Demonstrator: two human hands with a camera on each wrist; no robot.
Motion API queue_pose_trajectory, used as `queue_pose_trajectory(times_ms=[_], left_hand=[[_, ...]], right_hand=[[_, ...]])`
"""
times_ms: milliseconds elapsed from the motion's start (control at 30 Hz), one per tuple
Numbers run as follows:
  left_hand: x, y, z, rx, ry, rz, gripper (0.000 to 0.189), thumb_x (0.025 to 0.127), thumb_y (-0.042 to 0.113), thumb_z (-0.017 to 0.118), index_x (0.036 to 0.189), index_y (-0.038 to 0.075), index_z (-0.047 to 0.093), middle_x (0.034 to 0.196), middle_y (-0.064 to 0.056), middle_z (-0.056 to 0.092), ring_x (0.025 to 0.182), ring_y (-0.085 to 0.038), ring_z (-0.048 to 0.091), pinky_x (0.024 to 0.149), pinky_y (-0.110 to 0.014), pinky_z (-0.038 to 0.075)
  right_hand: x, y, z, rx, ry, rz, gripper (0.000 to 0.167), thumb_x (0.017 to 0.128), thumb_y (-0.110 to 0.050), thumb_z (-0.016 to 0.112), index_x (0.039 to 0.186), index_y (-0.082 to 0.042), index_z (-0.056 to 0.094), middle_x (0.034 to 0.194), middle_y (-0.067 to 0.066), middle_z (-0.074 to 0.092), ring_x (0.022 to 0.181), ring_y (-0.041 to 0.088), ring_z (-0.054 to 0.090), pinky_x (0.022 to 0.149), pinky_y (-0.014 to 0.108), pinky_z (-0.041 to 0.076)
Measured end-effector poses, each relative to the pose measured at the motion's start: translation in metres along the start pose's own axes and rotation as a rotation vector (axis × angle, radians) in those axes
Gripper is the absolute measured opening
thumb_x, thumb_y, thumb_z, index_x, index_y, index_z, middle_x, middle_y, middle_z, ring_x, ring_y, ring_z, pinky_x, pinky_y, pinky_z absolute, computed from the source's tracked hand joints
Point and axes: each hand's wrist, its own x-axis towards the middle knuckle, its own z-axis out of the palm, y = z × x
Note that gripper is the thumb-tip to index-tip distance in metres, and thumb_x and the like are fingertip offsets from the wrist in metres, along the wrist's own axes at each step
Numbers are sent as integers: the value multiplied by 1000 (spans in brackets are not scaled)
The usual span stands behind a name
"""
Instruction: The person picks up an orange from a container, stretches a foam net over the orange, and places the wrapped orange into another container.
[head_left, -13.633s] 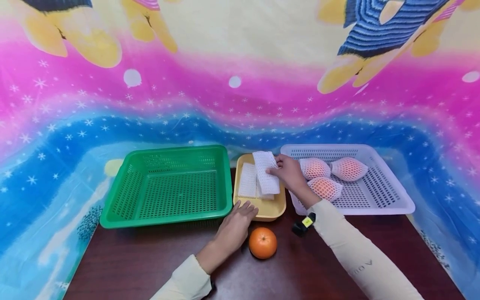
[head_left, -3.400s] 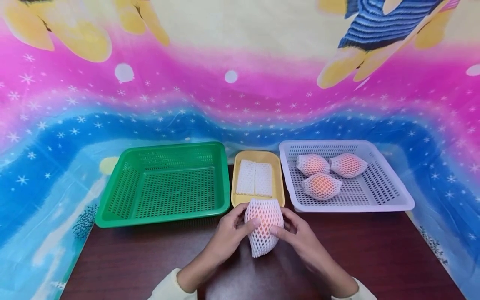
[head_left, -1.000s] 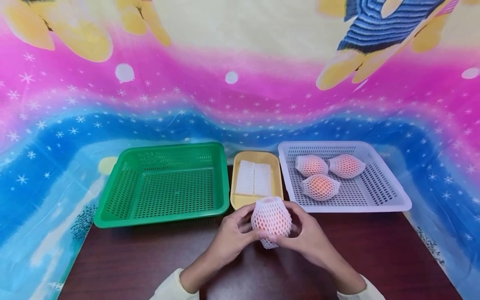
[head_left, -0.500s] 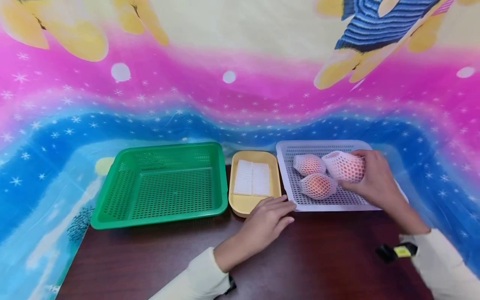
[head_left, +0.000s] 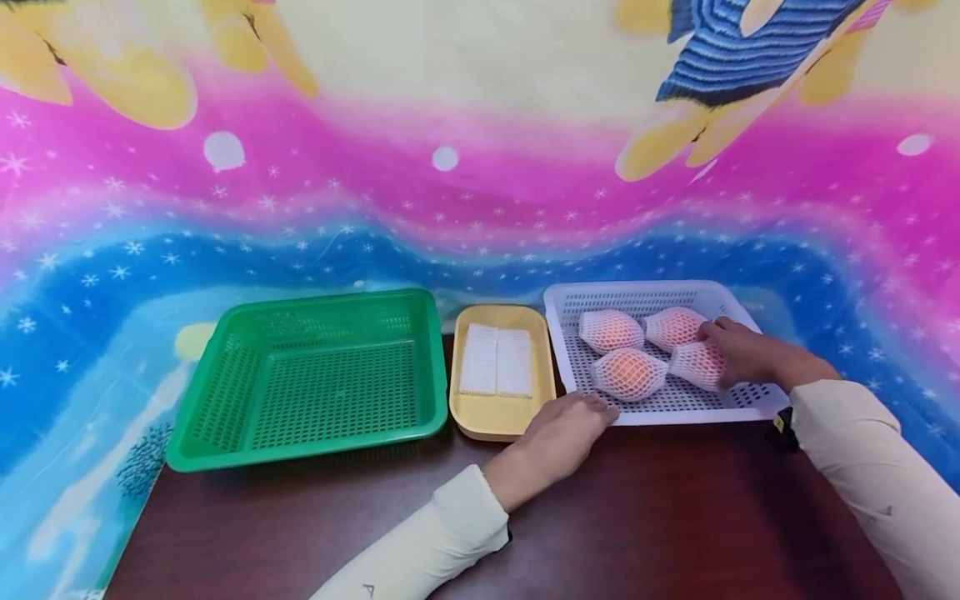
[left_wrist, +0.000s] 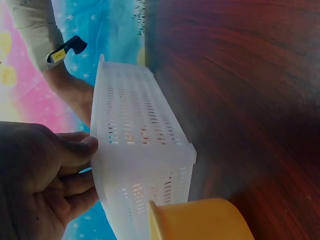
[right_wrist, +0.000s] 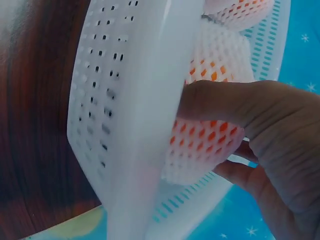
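Note:
My right hand [head_left: 746,354] holds an orange in a white foam net [head_left: 697,365] inside the white plastic basket [head_left: 675,417]. In the right wrist view, the thumb and fingers lie around this netted orange [right_wrist: 205,142], low behind the basket's wall. Three more netted oranges lie beside it: one at the front [head_left: 628,375], one at the back left [head_left: 611,332] and one at the back right [head_left: 672,327]. My left hand [head_left: 566,433] is at the basket's front left corner. The left wrist view shows its thumb and fingers [left_wrist: 75,150] pinching the rim of the basket [left_wrist: 135,150].
Between the baskets stands a yellow tray [head_left: 487,422] with two flat white foam nets [head_left: 495,360]. A green basket [head_left: 303,454] without fruit stands on the left. All rest on a dark brown table [head_left: 637,517], before a patterned cloth backdrop [head_left: 450,217].
Both hands held the netted orange in front of the tray a second ago. The right hand has carried it into the white basket and lowered it; the left has moved to the basket's rim.

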Motion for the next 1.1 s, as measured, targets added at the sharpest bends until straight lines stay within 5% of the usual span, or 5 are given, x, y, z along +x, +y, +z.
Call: queue_pose_trajectory(times_ms=[100, 367, 800, 1100], left_hand=[[-1, 2, 2, 34, 6, -8, 31, 100, 11, 62, 124, 27, 72, 114, 12, 74, 107, -2, 67, 88, -20, 56], [-9, 3, 8, 83, -27, -4, 39, 104, 19, 58, 142, 28, 62, 140, 12, 65, 135, -4, 56, 118, -24, 40], [-11, 3, 7, 94, -93, -26, 42, 108, 18, 47, 148, 28, 56, 149, 10, 58, 143, -6, 49, 124, -27, 34], [-12, 2, 12, 41, -45, -35, 42, 105, 17, 55, 146, 27, 59, 147, 9, 60, 142, -5, 50, 124, -27, 34]], right_hand=[[4, -3, 6, 37, -42, 35, 78, 62, -5, 93, 128, 0, 50, 126, 28, 50, 110, 39, 54, 90, 60, 52], [5, 1, 11, -9, -76, 54, 80, 57, -3, 95, 125, -3, 54, 128, 26, 56, 109, 38, 59, 84, 55, 55], [12, 4, 10, -1, -84, 74, 84, 55, -3, 95, 127, -3, 53, 129, 27, 55, 104, 35, 58, 84, 54, 53], [6, 3, 10, -5, -57, 45, 80, 56, -2, 93, 125, -3, 53, 126, 25, 55, 99, 32, 58, 77, 45, 53]])
